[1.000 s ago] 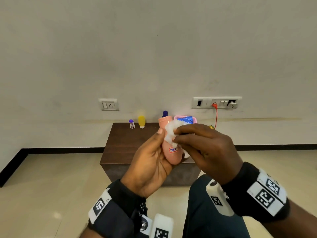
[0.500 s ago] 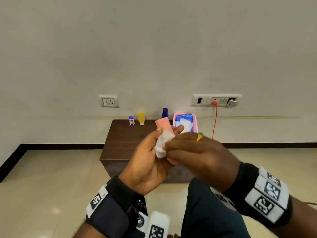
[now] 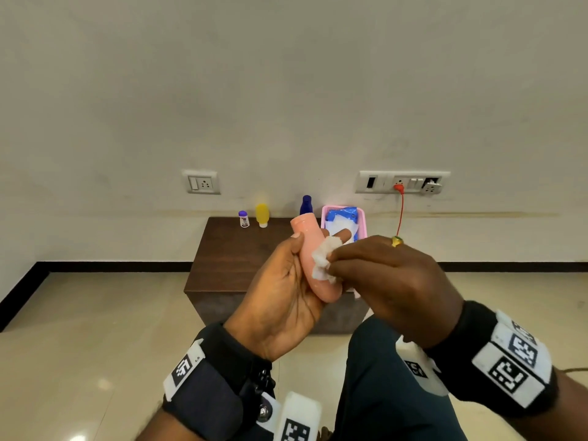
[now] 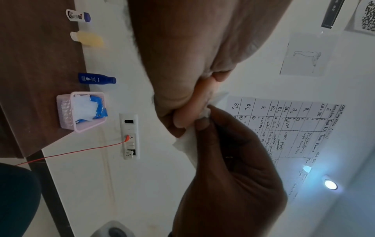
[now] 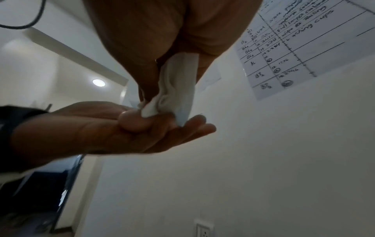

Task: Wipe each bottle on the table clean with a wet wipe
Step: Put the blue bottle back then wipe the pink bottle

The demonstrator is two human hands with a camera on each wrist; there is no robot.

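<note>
My left hand (image 3: 286, 288) grips a peach-pink bottle (image 3: 313, 249) in the air in front of the table, its flat end tilted up and away. My right hand (image 3: 381, 275) pinches a crumpled white wet wipe (image 3: 323, 259) and presses it against the bottle's side. In the right wrist view the wipe (image 5: 176, 89) hangs from my fingers onto the bottle (image 5: 134, 121). On the brown table (image 3: 232, 259) stand a small white bottle with a purple cap (image 3: 243, 219), a yellow bottle (image 3: 262, 214) and a dark blue bottle (image 3: 306, 205).
A pink basket (image 3: 361, 221) holding a blue wipes pack and loose white wipes sits at the table's back right. A red cable (image 3: 401, 211) hangs from the wall socket beside it. My dark trouser leg (image 3: 381, 393) is below my hands. Tiled floor surrounds the table.
The bottle has turned in my left hand, its label side no longer showing, and the wipe has slid down its side from the top end toward the middle.
</note>
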